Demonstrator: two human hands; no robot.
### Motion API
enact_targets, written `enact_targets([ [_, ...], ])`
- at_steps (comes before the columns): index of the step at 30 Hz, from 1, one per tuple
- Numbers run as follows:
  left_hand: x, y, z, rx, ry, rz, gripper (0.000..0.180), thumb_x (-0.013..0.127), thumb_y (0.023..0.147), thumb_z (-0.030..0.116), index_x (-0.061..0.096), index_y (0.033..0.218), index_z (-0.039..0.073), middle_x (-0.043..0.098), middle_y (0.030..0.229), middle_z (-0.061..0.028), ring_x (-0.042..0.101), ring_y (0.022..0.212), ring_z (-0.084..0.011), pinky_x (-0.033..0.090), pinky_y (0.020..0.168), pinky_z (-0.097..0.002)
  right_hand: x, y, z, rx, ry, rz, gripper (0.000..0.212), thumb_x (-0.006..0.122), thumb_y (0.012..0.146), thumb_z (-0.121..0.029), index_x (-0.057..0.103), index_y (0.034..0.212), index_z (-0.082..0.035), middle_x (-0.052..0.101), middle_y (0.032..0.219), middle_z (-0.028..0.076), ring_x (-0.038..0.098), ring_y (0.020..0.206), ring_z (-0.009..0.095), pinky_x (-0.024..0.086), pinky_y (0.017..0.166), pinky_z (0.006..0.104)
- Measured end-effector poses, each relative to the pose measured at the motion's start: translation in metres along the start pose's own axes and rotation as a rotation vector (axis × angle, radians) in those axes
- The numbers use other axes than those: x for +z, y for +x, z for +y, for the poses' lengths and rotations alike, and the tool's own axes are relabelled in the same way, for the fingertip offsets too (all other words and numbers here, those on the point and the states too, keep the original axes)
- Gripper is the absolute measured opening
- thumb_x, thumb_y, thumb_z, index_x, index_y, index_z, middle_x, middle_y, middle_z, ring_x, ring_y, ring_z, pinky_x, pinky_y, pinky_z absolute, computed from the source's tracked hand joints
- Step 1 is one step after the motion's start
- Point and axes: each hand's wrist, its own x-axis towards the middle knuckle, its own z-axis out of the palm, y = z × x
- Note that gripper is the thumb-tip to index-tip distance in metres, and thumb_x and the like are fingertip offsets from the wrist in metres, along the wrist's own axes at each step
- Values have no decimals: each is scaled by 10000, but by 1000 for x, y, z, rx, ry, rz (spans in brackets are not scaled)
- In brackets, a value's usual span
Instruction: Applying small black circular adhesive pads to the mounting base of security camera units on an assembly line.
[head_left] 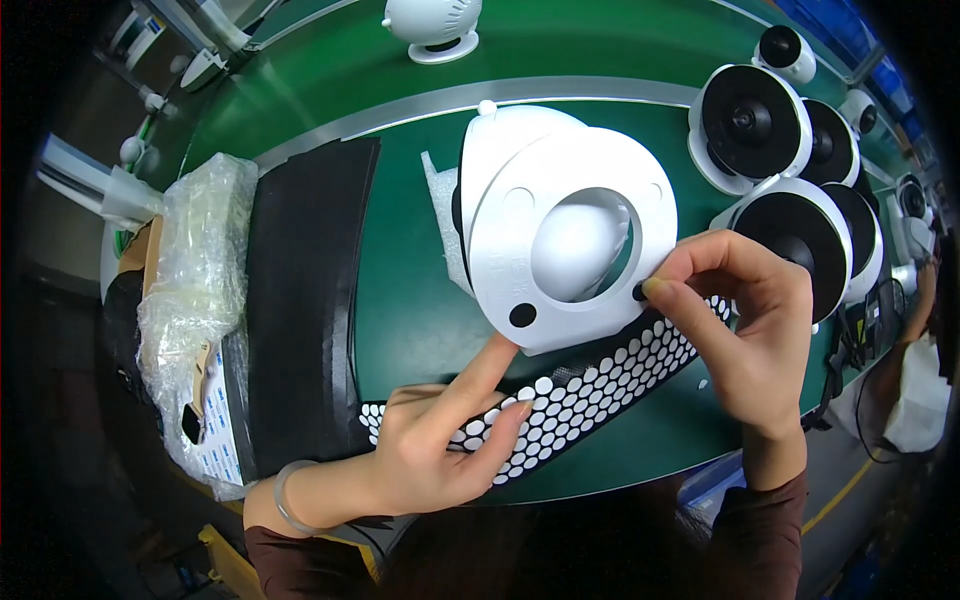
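Note:
A white device with a rounded shell lies on the green table, its flat ring-shaped base (500, 255) turned up toward me. One black round pad (522, 315) sits on the ring's lower left. At its lower right, my right hand (750, 320) pinches another small black round pad (640, 291) against the rim. My left hand (445, 430) reaches its index fingertip to the base's lower edge. Its thumb rests on a black sheet of white-faced round pads (590, 400); the other fingers are curled and partly hidden, apparently gripping the sheet.
Several white devices with black round fronts (750, 120) crowd the right side. Another white device (433, 25) stands at the back. Black sheets (305, 280) and bubble-wrapped packaging (200, 260) lie at left. Beside the white device is a piece of white foam (445, 215).

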Motion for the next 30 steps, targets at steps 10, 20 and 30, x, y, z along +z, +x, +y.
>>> enact_targets([
  [10, -1, 0, -1, -10, -4, -18, 430, 585, 675, -58, 456, 1072, -160, 613, 816, -207, 591, 515, -166, 446, 478, -231, -1, 0, 2, -82, -85, -35, 97, 620, 704, 2, 540, 758, -6, 580, 702, 44, 550, 637, 84, 439, 636, 190],
  [20, -1, -3, -3, -34, -34, -20, 449, 600, 695, -21, 415, 1076, -170, 589, 920, -225, 606, 535, -172, 453, 476, -225, -17, 9, -9, -20, -95, -30, 246, 488, 822, -51, 450, 1060, -2, 621, 746, 70, 565, 682, 80, 421, 642, 181],
  [30, 1, -9, -5, -116, -67, 4, 381, 611, 716, 21, 411, 1034, -43, 591, 576, -54, 550, 437, -146, 414, 430, -221, 27, 201, -26, -226, -1038, -125, 354, 624, 757, -271, 589, 949, 24, 603, 895, 185, 594, 833, 246, 473, 738, 291],
])
